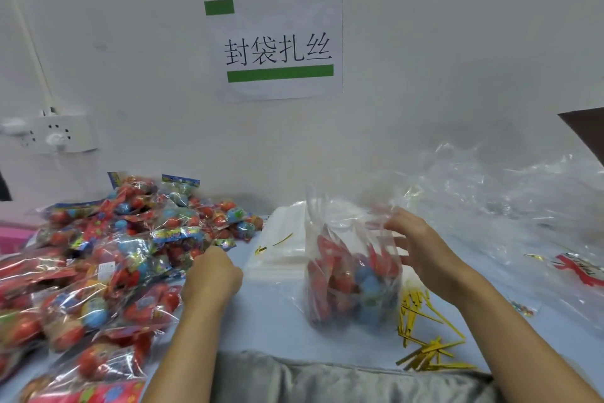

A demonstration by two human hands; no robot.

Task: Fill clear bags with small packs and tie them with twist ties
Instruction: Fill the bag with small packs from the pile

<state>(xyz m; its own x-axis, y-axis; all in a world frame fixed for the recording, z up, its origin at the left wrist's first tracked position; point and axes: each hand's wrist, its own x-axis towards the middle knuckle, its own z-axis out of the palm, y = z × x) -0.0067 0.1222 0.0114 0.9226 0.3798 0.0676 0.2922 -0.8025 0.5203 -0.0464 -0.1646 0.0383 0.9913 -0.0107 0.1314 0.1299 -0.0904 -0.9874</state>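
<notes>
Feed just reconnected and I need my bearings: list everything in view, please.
Upright clear plastic bag: one, holding red and blue packs, table centre.
Small red-and-blue toy packs: a heap, uncounted, left.
Gold twist ties: a loose bunch, right of the bag.
Flat empty clear bags: a stack, behind the bag.
Crumpled clear plastic: a pile, far right.
White paper sign: one, green bars, wall.
White power strip: one, left wall.
Hands: left reaching at the heap; right on the bag's top.

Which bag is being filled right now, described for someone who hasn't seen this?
Start at the paper sign on the wall and drop straight down to the table. The clear bag stands there upright, its open top held by the right hand. Unlike the flat packs heaped left, it stands alone.
</notes>
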